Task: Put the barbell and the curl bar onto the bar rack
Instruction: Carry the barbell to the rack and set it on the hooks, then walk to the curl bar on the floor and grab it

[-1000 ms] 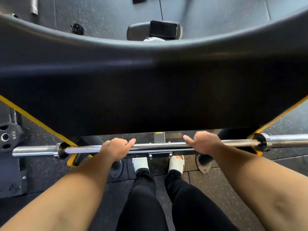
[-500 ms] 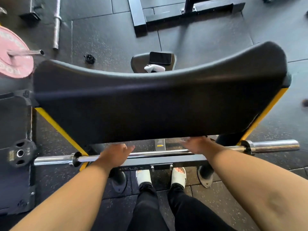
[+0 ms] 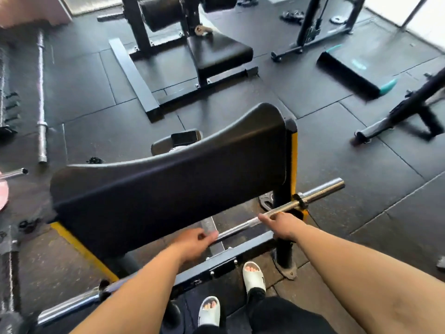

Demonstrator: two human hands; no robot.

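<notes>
The floor [image 3: 337, 145] is black rubber tile, with bright light at the far right edge of the room. On it stand one padded curl bench [image 3: 168, 189] with yellow frame edges close by, one black bench machine [image 3: 192, 49] beyond it, and other dark frames to the right. Two bars show: one lies flat on the floor at the left [image 3: 41, 100], well apart from the person, and one barbell [image 3: 284, 206] runs slantwise behind the bench pad, its right sleeve raised and its left end low. Two hands grip it: the right hand [image 3: 280, 225] is wrapped over the shaft near the collar, the left hand [image 3: 192, 242] has its fingers [image 3: 212, 236] curled on the shaft. Two pale sandals [image 3: 252, 277] stand below. Half a second ago the barbell lay level across the view; the view now takes in more of the room.
</notes>
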